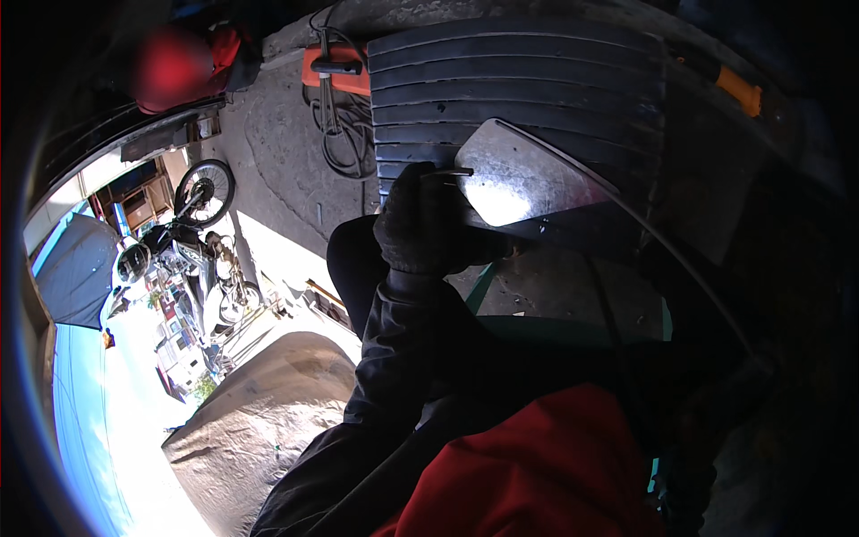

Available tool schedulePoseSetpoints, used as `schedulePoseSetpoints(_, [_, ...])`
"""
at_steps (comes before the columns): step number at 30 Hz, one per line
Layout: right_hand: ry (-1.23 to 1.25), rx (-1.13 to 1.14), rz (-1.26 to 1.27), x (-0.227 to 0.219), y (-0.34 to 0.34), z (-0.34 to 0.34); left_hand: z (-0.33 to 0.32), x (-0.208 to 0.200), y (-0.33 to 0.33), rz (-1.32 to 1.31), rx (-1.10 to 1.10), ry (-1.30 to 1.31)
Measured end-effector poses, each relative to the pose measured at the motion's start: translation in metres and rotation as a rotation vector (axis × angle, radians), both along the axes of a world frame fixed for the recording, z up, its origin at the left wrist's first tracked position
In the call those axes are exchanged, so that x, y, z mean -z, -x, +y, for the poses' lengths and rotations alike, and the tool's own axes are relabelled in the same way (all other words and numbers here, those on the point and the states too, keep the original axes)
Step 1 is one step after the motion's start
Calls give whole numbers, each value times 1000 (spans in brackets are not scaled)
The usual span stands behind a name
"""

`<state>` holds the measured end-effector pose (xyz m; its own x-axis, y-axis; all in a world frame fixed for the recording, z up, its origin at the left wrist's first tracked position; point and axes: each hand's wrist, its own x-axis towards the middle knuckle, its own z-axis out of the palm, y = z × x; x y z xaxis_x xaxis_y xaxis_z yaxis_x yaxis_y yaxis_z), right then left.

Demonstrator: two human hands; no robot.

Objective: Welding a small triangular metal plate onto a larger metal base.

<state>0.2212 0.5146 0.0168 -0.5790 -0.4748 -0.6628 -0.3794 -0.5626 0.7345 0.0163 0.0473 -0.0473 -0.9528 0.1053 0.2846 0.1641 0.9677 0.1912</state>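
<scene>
My left hand (pixel 416 219), in a dark glove, is closed. A short dark rod-like piece (pixel 461 172) sticks out of its fist toward a pale metal plate (pixel 514 179). The plate lies tilted on a dark slatted surface (pixel 514 72), with a bright patch of light on its lower left. A raised strip runs along its upper right edge. From the plate's right corner a long thin line, a rod or cable (pixel 689 259), curves down to the right into deep shadow. My right hand (pixel 761 367) is barely visible near its lower end; its fingers cannot be made out.
An orange box-shaped machine (pixel 313 70) with looped cables (pixel 344 148) stands behind on the left. A person in red (pixel 225 49) is at the upper left. An orange-handled tool (pixel 738 91) lies at the far right. A motorcycle (pixel 201 242) and a brown cover (pixel 268 403) are at left.
</scene>
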Motion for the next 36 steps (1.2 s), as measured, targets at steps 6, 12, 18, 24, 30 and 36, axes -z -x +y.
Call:
schedulePoseSetpoints(6, [160, 104, -101, -1, 0, -2, -6, 7, 2, 9, -20, 57])
schedulePoseSetpoints(12, [-292, -275, 136, 7, 6, 8, 1, -2, 3, -66, -21, -67])
schedulePoseSetpoints(18, [-1634, -1656, 769, 6, -9, 7, 7, -10, 5, -53, -22, -11])
schedulePoseSetpoints(24, [-1721, -1653, 676, 3, 4, -6, 7, -7, 3, -6, -47, -72])
schedulePoseSetpoints(30, [-1823, -1634, 669, -7, 8, -23, 9, -2, 1, -37, -258, -531])
schedulePoseSetpoints(36, [-1954, -1577, 723, -18, 14, -51, 5, 5, 0, 16, -205, -582])
